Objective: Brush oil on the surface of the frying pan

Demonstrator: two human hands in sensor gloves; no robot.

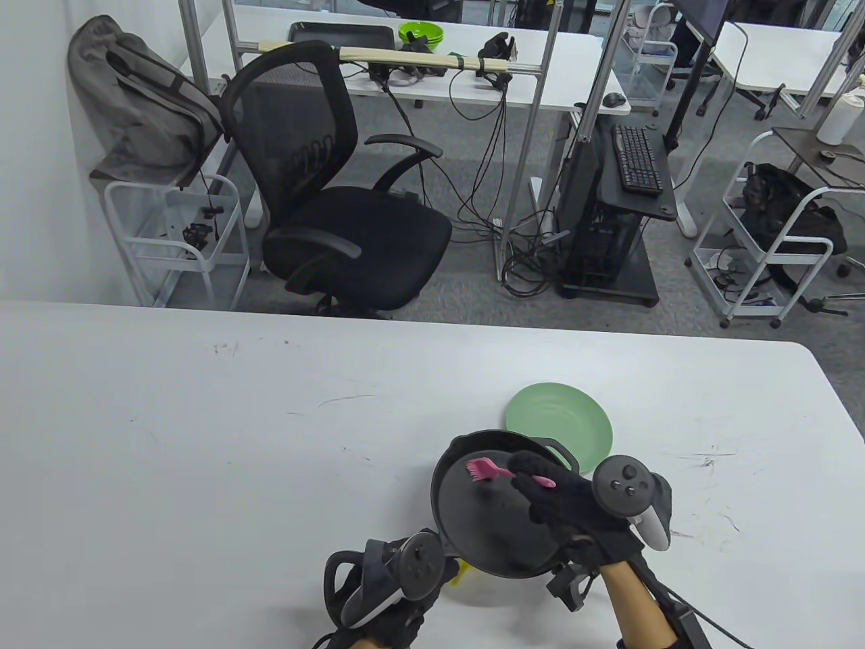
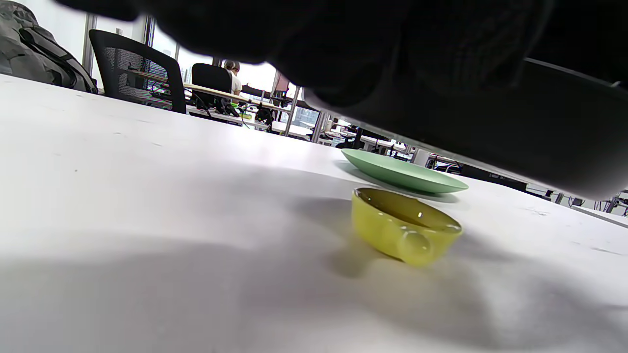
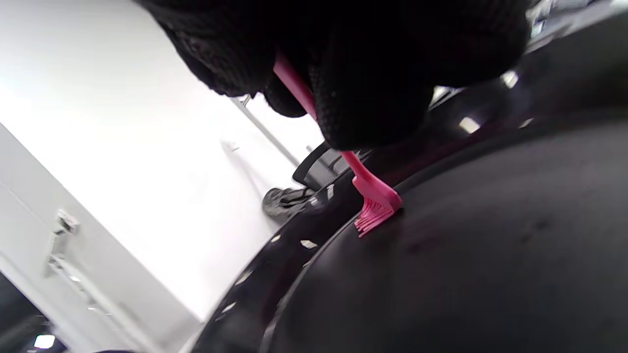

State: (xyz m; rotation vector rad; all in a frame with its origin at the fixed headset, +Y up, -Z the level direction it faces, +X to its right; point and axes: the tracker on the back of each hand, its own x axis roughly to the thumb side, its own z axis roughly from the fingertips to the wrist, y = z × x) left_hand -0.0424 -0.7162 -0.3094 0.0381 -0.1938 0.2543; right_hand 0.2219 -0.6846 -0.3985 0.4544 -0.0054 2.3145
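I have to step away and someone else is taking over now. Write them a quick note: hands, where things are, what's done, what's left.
Right hand grips the pink brush, bristles touching the frying pan surface near its far-left rim.
Left hand is at the pan's near-left edge, apparently holding it lifted above the table; the grip itself is hidden.
Yellow oil dish sits under the pan; green plate sits just beyond.
Done: brush in the pan.
Left: sweep the rest of the surface; coverage cannot be judged.

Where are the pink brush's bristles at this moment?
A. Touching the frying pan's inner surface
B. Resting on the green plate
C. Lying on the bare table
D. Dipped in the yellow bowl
A: the right hand holds the pink brush, and the right wrist view shows its bristles on the black frying pan.
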